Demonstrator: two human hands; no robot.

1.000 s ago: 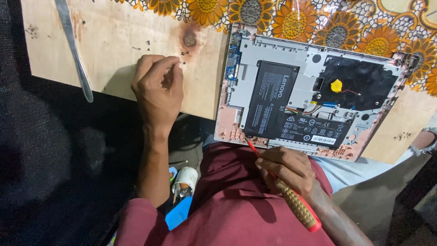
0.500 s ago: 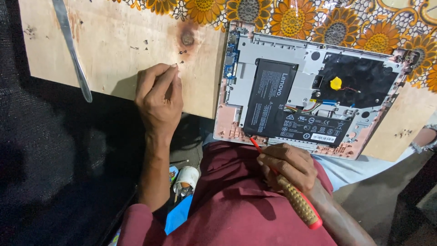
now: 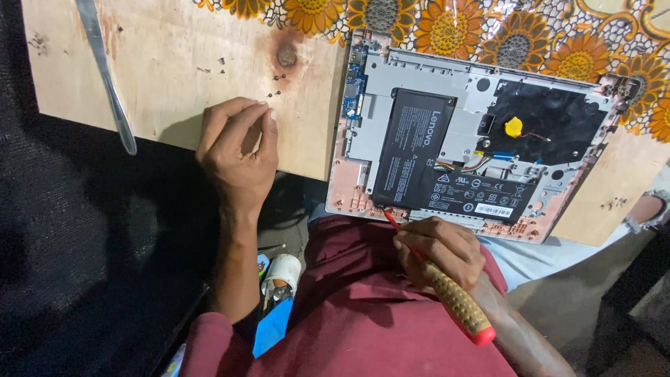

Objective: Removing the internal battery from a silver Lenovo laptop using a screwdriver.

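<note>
The left hand (image 3: 237, 150) pinches its fingertips narrowly near tiny screws (image 3: 275, 84) on the wooden board's (image 3: 174, 63) near edge, while the right hand (image 3: 440, 251) grips a yellow-handled screwdriver (image 3: 453, 300), its tip touching the opened laptop's (image 3: 474, 132) near edge to work there.

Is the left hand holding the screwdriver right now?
No, the left hand rests on the wooden board with fingers pinched, while the right hand grips the yellow-handled screwdriver at the opened laptop.
</note>
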